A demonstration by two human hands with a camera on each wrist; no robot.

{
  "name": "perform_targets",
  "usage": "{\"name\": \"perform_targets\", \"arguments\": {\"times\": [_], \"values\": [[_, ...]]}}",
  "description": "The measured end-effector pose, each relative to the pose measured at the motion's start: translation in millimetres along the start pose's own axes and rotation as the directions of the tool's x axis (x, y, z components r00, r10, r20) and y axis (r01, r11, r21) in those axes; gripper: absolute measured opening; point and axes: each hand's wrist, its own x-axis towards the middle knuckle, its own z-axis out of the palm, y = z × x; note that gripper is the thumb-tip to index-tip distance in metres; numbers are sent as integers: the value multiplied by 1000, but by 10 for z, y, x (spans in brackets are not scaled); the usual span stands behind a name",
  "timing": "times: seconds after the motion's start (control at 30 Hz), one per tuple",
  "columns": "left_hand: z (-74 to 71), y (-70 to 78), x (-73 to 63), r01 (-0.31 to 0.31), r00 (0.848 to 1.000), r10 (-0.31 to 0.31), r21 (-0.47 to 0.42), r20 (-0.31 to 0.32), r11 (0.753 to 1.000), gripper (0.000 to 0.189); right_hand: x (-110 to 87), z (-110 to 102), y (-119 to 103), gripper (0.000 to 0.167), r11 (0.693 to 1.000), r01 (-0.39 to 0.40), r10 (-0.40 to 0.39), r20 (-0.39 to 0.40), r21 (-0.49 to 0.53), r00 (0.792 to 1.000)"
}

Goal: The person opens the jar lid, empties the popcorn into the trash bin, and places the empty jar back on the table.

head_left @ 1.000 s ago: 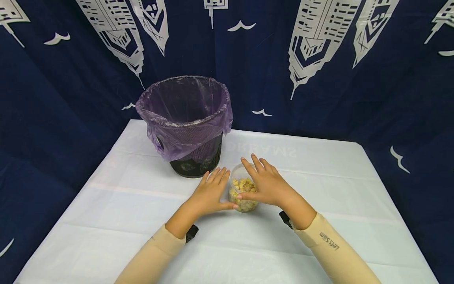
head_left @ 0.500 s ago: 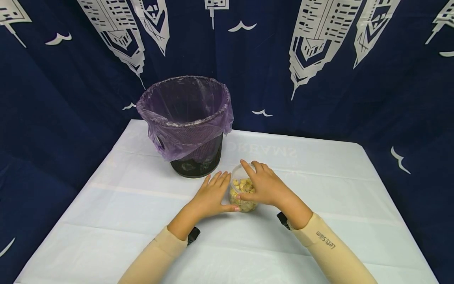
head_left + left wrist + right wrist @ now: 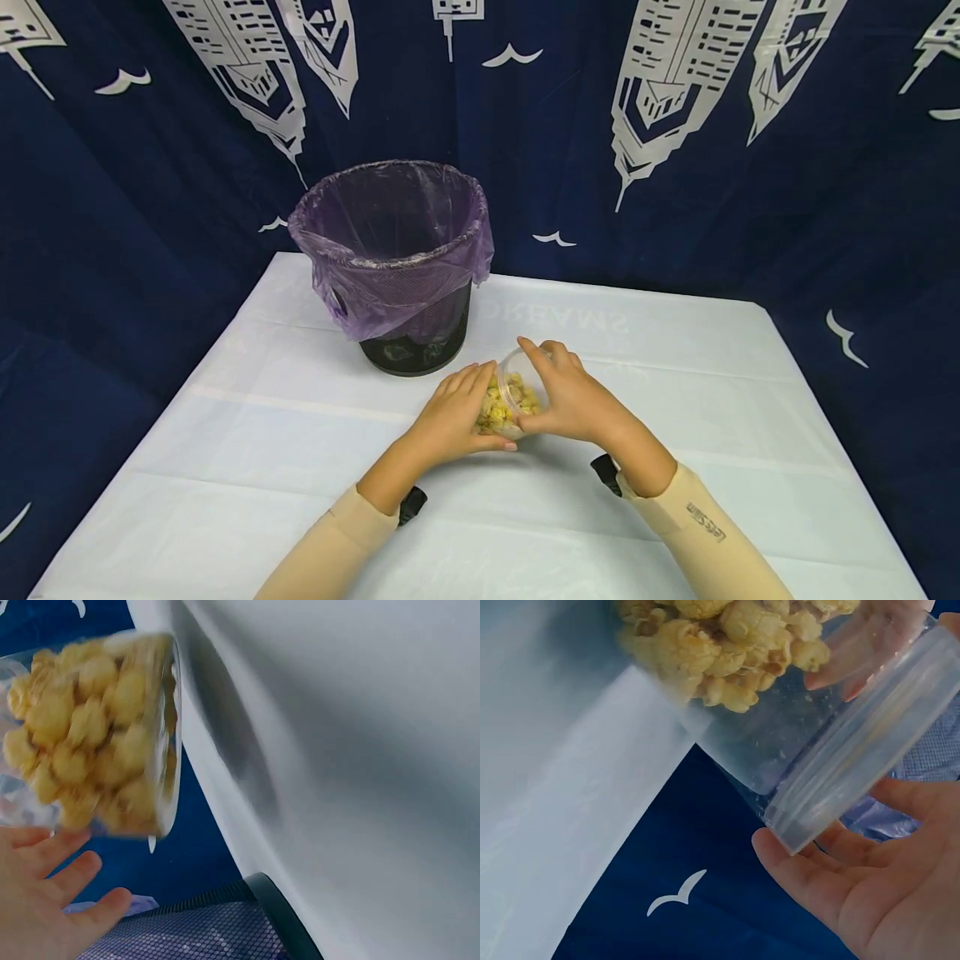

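A clear plastic jar of popcorn (image 3: 501,408) is held between both hands, tilted with its lidded end up to the right. My left hand (image 3: 448,415) grips the jar's body from the left, its thumb along the near side. My right hand (image 3: 572,396) holds the translucent lid (image 3: 870,742) by its rim, thumb in front and fingers round the far side. In the left wrist view, pale yellow popcorn (image 3: 90,712) shows through the wall, and the jar's base is raised off the table. The lid is on the jar.
A black mesh bin (image 3: 416,354) lined with a purple plastic bag (image 3: 390,287) stands behind and left of the hands. White cloth covers the table (image 3: 675,375). A dark blue curtain (image 3: 555,150) with white printed buildings hangs behind its far edge.
Both hands have closed in on the jar, the right now on its lid. The jar has gone from standing upright to tilted and lifted. The bin has stayed put.
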Motion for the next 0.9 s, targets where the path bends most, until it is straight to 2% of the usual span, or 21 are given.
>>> {"name": "perform_targets", "arguments": {"times": [0.17, 0.3, 0.47, 0.6, 0.9], "values": [[22, 30, 11, -26, 994, 20, -56, -107, 998, 115, -41, -7, -10, 95, 998, -7, 10, -49, 69, 999], [36, 44, 24, -44, 981, 35, -44, -190, 998, 119, -62, -4, -22, 94, 994, 1, 9, -88, 110, 996], [30, 62, 45, -64, 960, 57, -18, -273, 998, 119, -98, 4, -34, 92, 986, -26, 42, -101, 164, 994], [9, 73, 50, -76, 950, 70, -10, -303, 997, 115, -123, 4, -49, 92, 982, -39, 60, -108, 187, 992], [-71, 66, 54, -117, 932, 143, 97, -334, 988, 105, -165, 41, -10, 96, 974, 33, -3, -132, 222, 991]]}}
